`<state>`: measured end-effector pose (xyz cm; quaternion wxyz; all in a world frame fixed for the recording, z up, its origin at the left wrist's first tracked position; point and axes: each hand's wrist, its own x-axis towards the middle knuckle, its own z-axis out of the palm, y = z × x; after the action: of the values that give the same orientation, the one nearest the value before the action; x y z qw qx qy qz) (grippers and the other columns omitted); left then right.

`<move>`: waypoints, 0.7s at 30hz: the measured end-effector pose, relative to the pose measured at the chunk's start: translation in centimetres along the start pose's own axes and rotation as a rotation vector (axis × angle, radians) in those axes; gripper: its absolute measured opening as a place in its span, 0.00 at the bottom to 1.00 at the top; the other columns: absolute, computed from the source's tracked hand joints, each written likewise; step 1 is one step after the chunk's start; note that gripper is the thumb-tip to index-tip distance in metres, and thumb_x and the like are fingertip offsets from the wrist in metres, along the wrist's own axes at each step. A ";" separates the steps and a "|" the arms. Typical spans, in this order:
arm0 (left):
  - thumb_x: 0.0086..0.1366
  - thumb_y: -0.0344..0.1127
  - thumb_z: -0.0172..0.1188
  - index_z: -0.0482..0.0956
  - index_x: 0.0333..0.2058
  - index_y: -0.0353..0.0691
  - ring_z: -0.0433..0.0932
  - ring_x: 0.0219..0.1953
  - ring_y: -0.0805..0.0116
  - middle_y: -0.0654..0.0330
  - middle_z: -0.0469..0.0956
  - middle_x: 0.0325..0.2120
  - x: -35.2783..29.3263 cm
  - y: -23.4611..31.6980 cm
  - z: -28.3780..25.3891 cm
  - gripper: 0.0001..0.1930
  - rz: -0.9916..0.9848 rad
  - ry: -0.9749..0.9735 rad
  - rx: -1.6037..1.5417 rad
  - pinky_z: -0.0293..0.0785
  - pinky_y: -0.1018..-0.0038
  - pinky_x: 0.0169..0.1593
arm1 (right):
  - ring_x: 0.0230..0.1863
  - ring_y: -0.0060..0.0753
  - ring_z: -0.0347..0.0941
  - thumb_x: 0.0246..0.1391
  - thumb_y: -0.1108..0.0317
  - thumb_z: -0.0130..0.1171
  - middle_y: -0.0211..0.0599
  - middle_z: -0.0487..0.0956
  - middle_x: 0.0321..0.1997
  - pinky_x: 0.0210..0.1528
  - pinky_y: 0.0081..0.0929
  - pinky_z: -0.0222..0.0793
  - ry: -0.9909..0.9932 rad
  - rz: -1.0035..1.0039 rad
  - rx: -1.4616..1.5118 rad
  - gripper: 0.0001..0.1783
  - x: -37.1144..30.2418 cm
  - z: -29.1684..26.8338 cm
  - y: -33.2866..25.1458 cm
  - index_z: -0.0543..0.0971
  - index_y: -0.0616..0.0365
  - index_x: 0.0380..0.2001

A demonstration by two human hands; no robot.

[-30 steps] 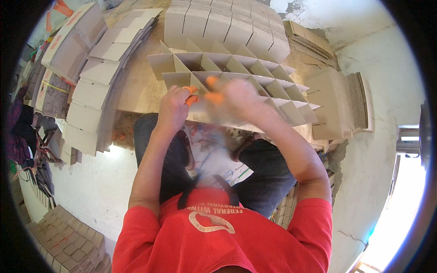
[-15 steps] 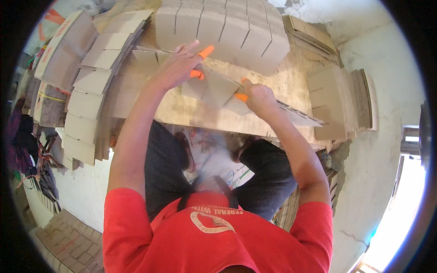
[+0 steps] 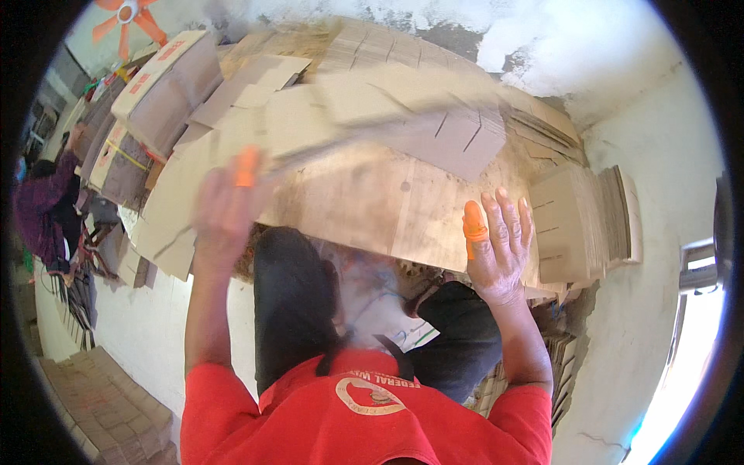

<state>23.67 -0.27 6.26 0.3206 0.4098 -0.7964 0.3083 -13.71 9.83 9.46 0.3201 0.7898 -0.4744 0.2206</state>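
My left hand (image 3: 225, 205), smeared by motion, is at the near edge of long slotted cardboard strips (image 3: 291, 116) that stretch across the left of the table. An orange finger cover (image 3: 246, 167) shows on it; whether its fingers grip the cardboard cannot be made out. My right hand (image 3: 500, 244) is raised over the table's right part, holding nothing, its fingers stretched out and apart. Orange covers (image 3: 474, 221) sit on its thumb side. Behind the strips stands a thick stack of slotted cardboard pieces (image 3: 461, 139), partly covered by them.
Upright cardboard pieces (image 3: 570, 225) stand at the table's right end, by the wall. Closed cartons (image 3: 167, 93) are stacked at the left, near an orange fan (image 3: 126, 14). Another person (image 3: 46, 205) is at the far left. The wooden tabletop (image 3: 372, 201) ends above my knees.
Both hands have come off the narrow cardboard piece they held mid-table. My left hand moved left and nearer; my right moved right and opened. Long cardboard strips now lie across the left and back.
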 end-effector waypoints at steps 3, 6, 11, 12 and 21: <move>0.54 0.22 0.64 0.77 0.49 0.34 0.80 0.40 0.53 0.51 0.81 0.34 -2.6 -3.8 2.6 0.20 -0.189 -0.126 0.198 0.78 0.64 0.45 | 0.64 0.50 0.66 0.49 0.73 0.58 0.46 0.73 0.57 0.67 0.58 0.53 -0.191 0.153 -0.060 0.21 -4.0 0.3 1.2 0.77 0.58 0.50; 0.67 0.35 0.56 0.68 0.61 0.41 0.73 0.55 0.53 0.54 0.71 0.59 -12.6 -13.3 10.4 0.24 -0.271 -0.197 0.057 0.72 0.62 0.55 | 0.66 0.49 0.62 0.49 0.73 0.56 0.45 0.72 0.58 0.68 0.58 0.49 -0.327 0.276 -0.102 0.24 -9.1 0.8 3.1 0.74 0.59 0.53; 0.64 0.45 0.62 0.69 0.60 0.39 0.74 0.53 0.49 0.55 0.77 0.53 -10.3 -6.9 9.8 0.29 -0.246 -0.271 0.238 0.71 0.59 0.54 | 0.63 0.49 0.63 0.48 0.71 0.56 0.43 0.71 0.56 0.67 0.58 0.50 -0.431 0.562 -0.192 0.22 -19.4 -2.0 7.4 0.74 0.55 0.50; 0.64 0.45 0.62 0.69 0.60 0.39 0.74 0.52 0.49 0.54 0.77 0.53 -8.3 -5.2 10.1 0.28 -0.215 -0.257 0.137 0.71 0.58 0.54 | 0.63 0.49 0.63 0.48 0.70 0.57 0.43 0.72 0.57 0.67 0.58 0.51 -0.432 0.599 -0.219 0.22 -21.3 -2.5 8.3 0.75 0.53 0.50; 0.61 0.31 0.65 0.66 0.63 0.35 0.74 0.52 0.61 0.51 0.72 0.59 6.3 19.5 14.1 0.32 -0.275 -0.534 -1.121 0.68 0.68 0.56 | 0.34 0.32 0.76 0.55 0.58 0.65 0.42 0.79 0.35 0.36 0.30 0.72 0.227 1.798 0.042 0.27 -32.0 -7.2 17.8 0.72 0.64 0.51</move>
<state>0.59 -4.53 -1.88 0.3137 0.3411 -0.8293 -0.3122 -44.33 28.29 -1.11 0.0574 0.1007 -0.8737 0.4725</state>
